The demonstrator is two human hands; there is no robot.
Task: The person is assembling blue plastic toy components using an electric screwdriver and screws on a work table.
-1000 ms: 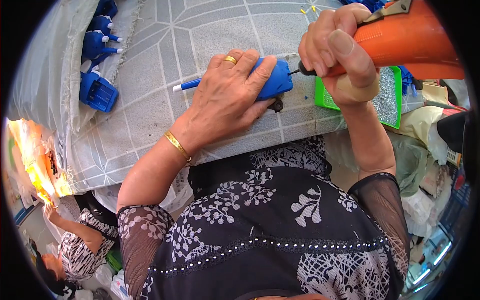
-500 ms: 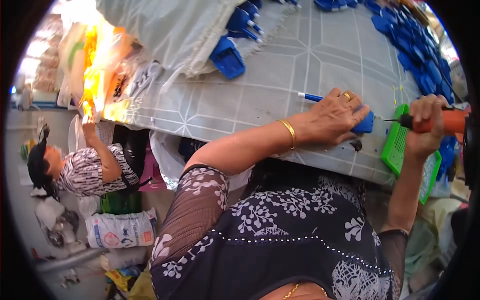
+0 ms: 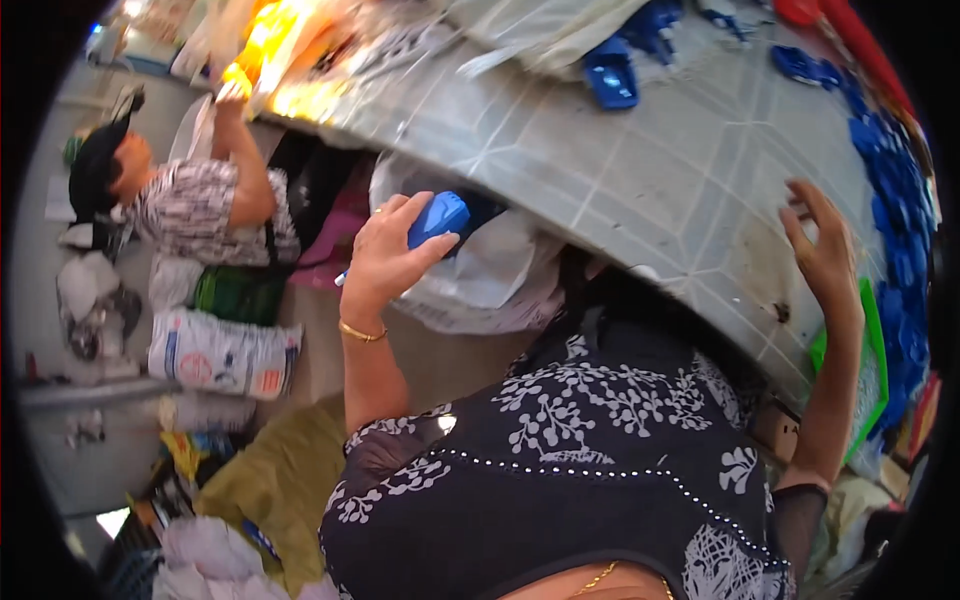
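My left hand (image 3: pixel 388 245) is closed round a blue plastic piece (image 3: pixel 440 220) with a blocky head. A white tip pokes out beside the wrist; the hand covers most of what lies between. This hand is off the table's edge, over an open white sack (image 3: pixel 500 270). My right hand (image 3: pixel 822 245) hovers above the right part of the grey tabletop (image 3: pixel 690 200), its fingers apart and nothing in them. Beside my right forearm is a green tray (image 3: pixel 872 350) holding small pale bits, partly hidden by the arm.
Many blue pieces (image 3: pixel 895 240) are heaped along the table's right side. Another blue piece (image 3: pixel 612 75) lies by a white woven sack (image 3: pixel 540 30) at the far edge. To the left, a co-worker (image 3: pixel 215 195) in a black cap works at the table. A printed white sack (image 3: pixel 225 352) rests below them.
My left hand has carried the blue piece left, off the table to the white sack. My right hand has let go of the orange power screwdriver, now out of sight. The view has shifted.
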